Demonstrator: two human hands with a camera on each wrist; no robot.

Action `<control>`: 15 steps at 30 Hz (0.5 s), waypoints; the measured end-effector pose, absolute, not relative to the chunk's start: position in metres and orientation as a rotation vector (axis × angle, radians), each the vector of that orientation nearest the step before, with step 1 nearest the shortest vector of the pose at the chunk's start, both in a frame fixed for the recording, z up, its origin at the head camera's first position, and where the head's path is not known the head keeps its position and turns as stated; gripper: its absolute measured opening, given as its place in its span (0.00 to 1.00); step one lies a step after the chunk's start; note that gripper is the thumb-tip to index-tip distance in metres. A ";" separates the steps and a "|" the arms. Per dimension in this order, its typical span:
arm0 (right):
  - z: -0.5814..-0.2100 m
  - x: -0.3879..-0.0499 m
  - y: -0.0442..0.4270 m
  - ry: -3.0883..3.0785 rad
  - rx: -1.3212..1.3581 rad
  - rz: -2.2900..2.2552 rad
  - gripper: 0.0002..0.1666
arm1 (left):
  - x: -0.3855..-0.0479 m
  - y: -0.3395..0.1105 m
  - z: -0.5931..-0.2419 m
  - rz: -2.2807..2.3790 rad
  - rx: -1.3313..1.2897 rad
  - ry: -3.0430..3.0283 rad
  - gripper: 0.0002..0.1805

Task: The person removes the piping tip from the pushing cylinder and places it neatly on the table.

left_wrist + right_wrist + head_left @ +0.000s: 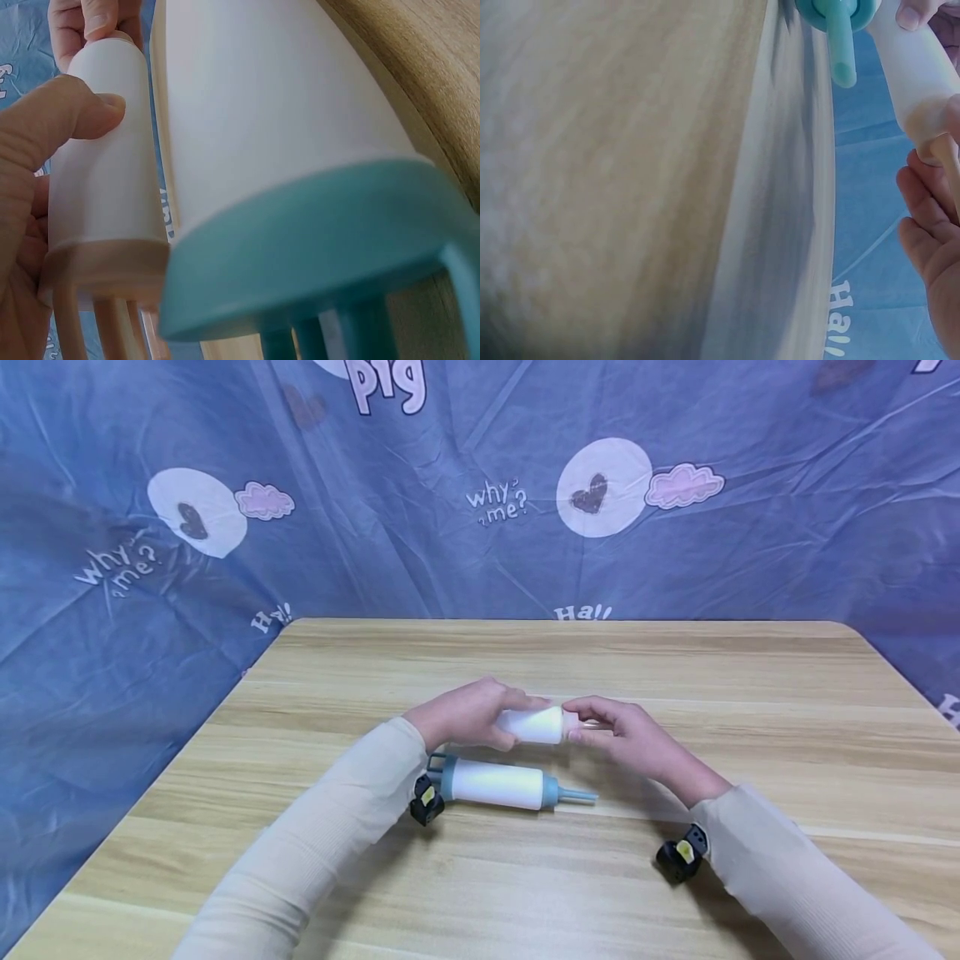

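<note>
Pink-ended tube [534,725]: one, white in the middle, held over the tabletop [525,893], just past the blue-green-ended tube [498,785]
Way it points: thin tip to the person's right, long side going left to right
Hands: two; left hand [480,714] grips the white part, right hand [626,735] pinches the tip end
Blue-green-ended tube: one, tip also pointing right
Hard to see: in the head view, left hand hides the pink-ended tube's back end
Cloth [435,527]: behind, cut off at the top

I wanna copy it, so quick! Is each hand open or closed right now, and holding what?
Left hand: closed, holding the white tube around its body.
Right hand: closed, pinching that tube's tan nozzle end.
</note>
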State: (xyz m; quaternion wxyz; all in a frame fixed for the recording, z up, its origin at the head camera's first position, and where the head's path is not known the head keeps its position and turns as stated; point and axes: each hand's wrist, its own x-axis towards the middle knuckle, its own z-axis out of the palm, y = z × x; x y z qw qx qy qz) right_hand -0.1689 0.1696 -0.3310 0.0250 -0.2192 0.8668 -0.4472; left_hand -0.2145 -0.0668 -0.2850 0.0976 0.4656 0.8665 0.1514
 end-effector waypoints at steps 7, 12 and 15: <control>-0.333 -0.170 0.169 2.717 -0.693 -1.400 0.24 | -0.215 -0.067 -0.286 0.455 1.381 2.559 0.35; -0.334 -0.170 0.168 2.767 -0.718 -1.400 0.24 | -0.216 -0.068 -0.287 0.464 1.385 2.561 0.35; -0.334 -0.170 0.168 2.789 -0.725 -1.399 0.25 | -0.216 -0.068 -0.287 0.470 1.383 2.562 0.35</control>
